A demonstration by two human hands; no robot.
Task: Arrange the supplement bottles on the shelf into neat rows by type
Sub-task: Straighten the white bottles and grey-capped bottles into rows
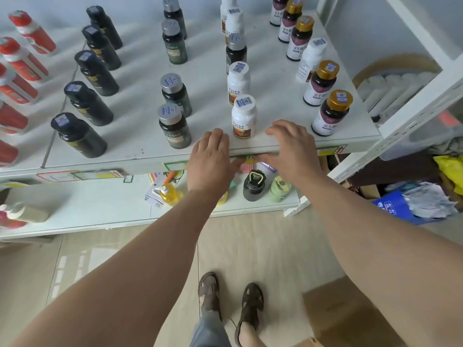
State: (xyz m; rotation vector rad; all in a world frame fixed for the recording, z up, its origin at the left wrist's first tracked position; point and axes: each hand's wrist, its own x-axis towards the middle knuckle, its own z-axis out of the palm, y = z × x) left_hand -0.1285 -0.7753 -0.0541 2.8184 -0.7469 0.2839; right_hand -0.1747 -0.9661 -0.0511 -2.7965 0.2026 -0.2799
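Observation:
Supplement bottles stand in rows on the white shelf (140,151). From the left: red-and-white bottles (23,58), black bottles (80,136), dark green silver-capped bottles (174,126), white bottles (244,116) with one dark silver-capped bottle (236,50) among them, and gold-capped purple bottles (332,112) with one white bottle (310,60) among them. My left hand (210,161) and my right hand (292,149) hover at the shelf's front edge, either side of the nearest white bottle. Both have relaxed fingers and hold nothing.
A lower shelf (100,204) carries a yellow liquid bottle (170,194), a dark flask (254,185) and a green flask (279,187). A white rack post (400,126) stands to the right, with bags and clutter (426,199) behind it. A cardboard box (345,314) sits on the floor.

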